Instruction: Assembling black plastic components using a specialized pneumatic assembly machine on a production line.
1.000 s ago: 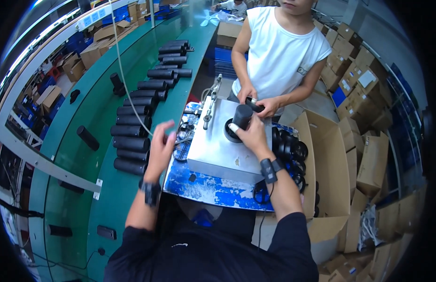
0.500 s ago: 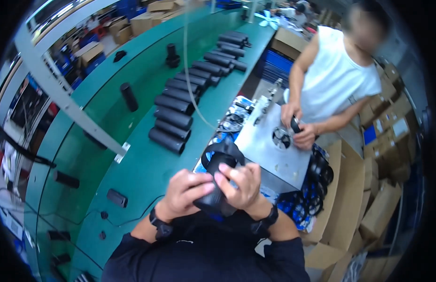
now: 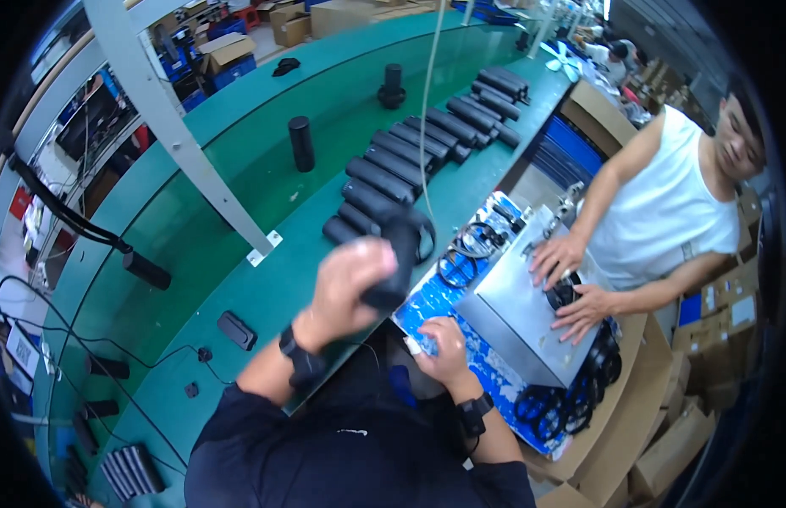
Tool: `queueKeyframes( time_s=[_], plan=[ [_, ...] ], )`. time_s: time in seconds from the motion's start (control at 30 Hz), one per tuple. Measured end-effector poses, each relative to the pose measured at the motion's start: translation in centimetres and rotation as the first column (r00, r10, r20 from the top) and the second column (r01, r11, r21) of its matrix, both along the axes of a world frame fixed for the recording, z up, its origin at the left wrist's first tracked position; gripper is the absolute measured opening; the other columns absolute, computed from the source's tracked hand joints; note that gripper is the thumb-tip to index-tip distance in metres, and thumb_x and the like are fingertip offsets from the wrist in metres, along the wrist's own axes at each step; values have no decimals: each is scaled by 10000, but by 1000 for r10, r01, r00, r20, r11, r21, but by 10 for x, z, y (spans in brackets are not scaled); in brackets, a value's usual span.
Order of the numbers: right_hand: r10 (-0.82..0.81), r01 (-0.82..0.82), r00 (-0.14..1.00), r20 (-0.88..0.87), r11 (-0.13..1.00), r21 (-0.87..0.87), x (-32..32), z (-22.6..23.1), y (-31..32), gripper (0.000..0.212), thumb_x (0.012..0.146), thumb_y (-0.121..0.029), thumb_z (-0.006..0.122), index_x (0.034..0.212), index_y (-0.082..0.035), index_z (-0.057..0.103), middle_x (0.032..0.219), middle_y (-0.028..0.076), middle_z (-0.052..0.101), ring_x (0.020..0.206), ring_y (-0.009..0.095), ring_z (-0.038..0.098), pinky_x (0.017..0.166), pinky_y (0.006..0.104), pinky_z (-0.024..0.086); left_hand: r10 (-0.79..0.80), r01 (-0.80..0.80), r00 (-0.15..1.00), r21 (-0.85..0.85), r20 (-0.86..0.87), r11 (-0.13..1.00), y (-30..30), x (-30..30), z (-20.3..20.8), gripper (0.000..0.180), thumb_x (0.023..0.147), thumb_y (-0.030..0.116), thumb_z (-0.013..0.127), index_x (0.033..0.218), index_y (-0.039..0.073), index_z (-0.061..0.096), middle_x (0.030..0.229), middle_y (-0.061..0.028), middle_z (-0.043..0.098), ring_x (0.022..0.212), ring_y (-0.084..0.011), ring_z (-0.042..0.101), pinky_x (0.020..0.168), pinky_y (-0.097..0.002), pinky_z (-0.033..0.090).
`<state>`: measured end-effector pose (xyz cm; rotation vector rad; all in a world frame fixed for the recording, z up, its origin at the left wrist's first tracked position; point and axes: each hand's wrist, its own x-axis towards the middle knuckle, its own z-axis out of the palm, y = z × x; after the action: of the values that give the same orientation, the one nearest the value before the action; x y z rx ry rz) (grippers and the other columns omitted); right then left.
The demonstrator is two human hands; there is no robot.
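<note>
My left hand [image 3: 349, 284] is wrapped round a black cylinder [image 3: 399, 258] with a ring-like part at its far end, holding it above the bench edge. Motion smears the hand and the cylinder a little. My right hand [image 3: 444, 349] is away from the cylinder, over the corner of a blue-and-white surface [image 3: 431, 300]. Its fingers are loosely curled and apart, with a small white piece beside them; I cannot tell whether they touch it. Beyond the held cylinder, a row of similar black cylinders [image 3: 380, 179] lies on the green bench [image 3: 228, 292].
A co-worker's hands [image 3: 570, 288] press a round black part on a metal box [image 3: 520, 317] at right. Black rings [image 3: 545, 411] lie before it, beside an open carton [image 3: 617, 406]. A white post [image 3: 185, 140] rises from the bench; a cord [image 3: 427, 110] hangs down.
My right hand has left the cylinder and moved right and down. The left hand keeps hold of it. The view has swung, and the co-worker's hands now lie flat on the metal box.
</note>
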<state>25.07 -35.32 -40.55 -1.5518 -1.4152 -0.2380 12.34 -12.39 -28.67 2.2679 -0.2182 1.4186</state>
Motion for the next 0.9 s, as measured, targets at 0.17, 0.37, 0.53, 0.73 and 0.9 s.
queueKeyframes(
  time_s=[0.17, 0.37, 0.53, 0.73, 0.9],
  plan=[
    [-14, -33, 993, -117, 921, -388, 18, -52, -9, 309, 758, -121, 813, 1047, -100, 706, 1074, 121, 652, 986, 359, 636, 878, 438, 505, 306, -341, 938, -279, -161, 898, 171, 102, 45, 669, 841, 226, 895, 1397, 65, 559, 1351, -187, 656, 1255, -362, 666, 1054, -445, 534],
    [-40, 36, 999, 4, 849, -528, 9, -49, 1, 298, 784, -187, 818, 1047, -104, 703, 1055, 126, 644, 1026, 347, 624, 898, 436, 491, 532, -714, 606, -111, -591, 691, 340, 185, 5, 686, 838, 493, 847, 1358, 131, 585, 1241, -190, 747, 1185, -413, 700, 1005, -501, 544],
    [-72, 13, 994, -80, 819, -574, 13, -55, -5, 310, 753, -151, 805, 1042, -111, 702, 1051, 103, 634, 1041, 330, 617, 916, 431, 484, 599, -812, 297, 134, -744, 568, 359, 214, -27, 694, 848, 567, 818, 1362, 151, 607, 1218, -169, 774, 1187, -378, 716, 1035, -571, 475],
    [-80, -6, 989, -125, 822, -570, 16, -54, -3, 276, 765, -156, 804, 1014, -108, 697, 1036, 102, 634, 1032, 327, 618, 907, 431, 487, 569, -774, 140, 269, -810, 573, 353, 216, -16, 706, 848, 570, 826, 1346, 111, 628, 1259, -180, 753, 1268, -378, 672, 1097, -592, 419],
    [-112, 22, 986, -124, 825, -565, 18, -53, -6, 261, 778, -178, 800, 1004, -102, 692, 1023, 114, 633, 1031, 339, 621, 906, 441, 491, 659, -639, -7, 511, -752, 575, 348, 183, -10, 698, 837, 548, 847, 1348, 120, 639, 1381, -184, 684, 1256, -397, 663, 1043, -612, 461]
  ],
)
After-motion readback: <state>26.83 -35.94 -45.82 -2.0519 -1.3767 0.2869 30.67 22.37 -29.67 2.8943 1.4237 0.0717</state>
